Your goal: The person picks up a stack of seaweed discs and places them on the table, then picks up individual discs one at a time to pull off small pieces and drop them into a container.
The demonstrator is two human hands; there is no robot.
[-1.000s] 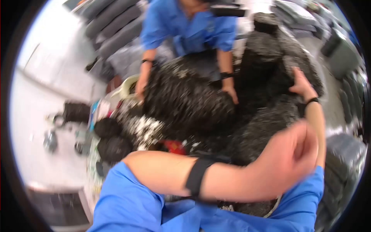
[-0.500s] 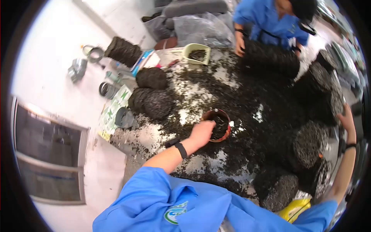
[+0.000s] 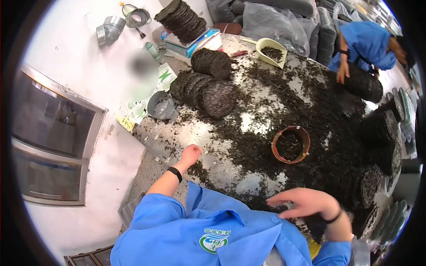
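My left hand (image 3: 191, 155) is curled closed over the metal tabletop, left of a reddish round tub (image 3: 290, 160) that holds dark shreds. Whether anything is inside its fingers is hidden. My right hand (image 3: 306, 201) is held open, fingers apart, in front of my chest and below the tub, touching nothing that I can see. Dark dried shreds (image 3: 248, 150) lie scattered over the table around the tub. Stacks of dark round pressed cakes (image 3: 219, 98) lie beyond my left hand, beside a grey metal cup (image 3: 161, 105).
A cream scoop (image 3: 284, 65) with shreds lies at the far edge. A scale (image 3: 184, 46) carries another stack of cakes. More stacks (image 3: 372, 184) line the right side. Across the table a co-worker (image 3: 366, 44) in blue handles a dark roll-shaped stack (image 3: 364, 84).
My left hand has left the tub and moved left. My right hand has come back from the stacks at the far right to my front. The camera view has shifted.
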